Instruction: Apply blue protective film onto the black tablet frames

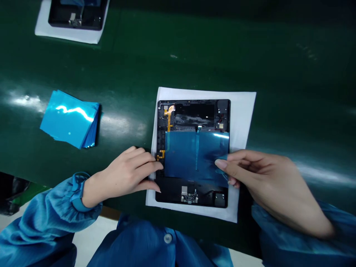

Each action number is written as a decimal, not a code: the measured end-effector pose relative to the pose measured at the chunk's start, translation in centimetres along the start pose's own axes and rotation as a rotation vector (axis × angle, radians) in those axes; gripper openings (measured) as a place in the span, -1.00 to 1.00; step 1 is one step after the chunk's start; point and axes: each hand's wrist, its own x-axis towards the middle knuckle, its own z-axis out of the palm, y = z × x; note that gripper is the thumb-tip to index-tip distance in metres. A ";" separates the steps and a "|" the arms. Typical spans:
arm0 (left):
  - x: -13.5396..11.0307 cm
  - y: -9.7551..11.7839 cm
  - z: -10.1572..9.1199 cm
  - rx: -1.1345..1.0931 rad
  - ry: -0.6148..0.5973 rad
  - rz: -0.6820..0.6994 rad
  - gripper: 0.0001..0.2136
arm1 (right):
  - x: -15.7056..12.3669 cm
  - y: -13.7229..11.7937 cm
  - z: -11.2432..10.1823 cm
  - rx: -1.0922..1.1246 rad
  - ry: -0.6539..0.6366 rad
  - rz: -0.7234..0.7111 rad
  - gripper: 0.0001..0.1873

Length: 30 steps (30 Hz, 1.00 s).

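Observation:
In front of me an opened tablet housing [172, 189] lies on a white sheet [241, 111], its circuit boards and orange flex cable [169, 120] exposed. A translucent blue film [182, 155] covers the middle of the housing. My right hand [258, 174] pinches the film's right edge between thumb and fingers, bending it there. At the housing's left edge rests my left hand [129, 172], its thumb and fingers apart, touching the side and holding nothing visible.
A stack of shiny blue films [69, 118] lies on the green table [133, 66] to the left. Towards the far left, a second opened housing [89, 24] sits on another white sheet [41, 22]. The table's near edge runs just in front of my body.

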 end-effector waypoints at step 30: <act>10.9 2.0 2.1 0.362 -0.395 0.090 -0.44 | 0.5 1.7 0.1 0.018 0.346 -0.605 -0.71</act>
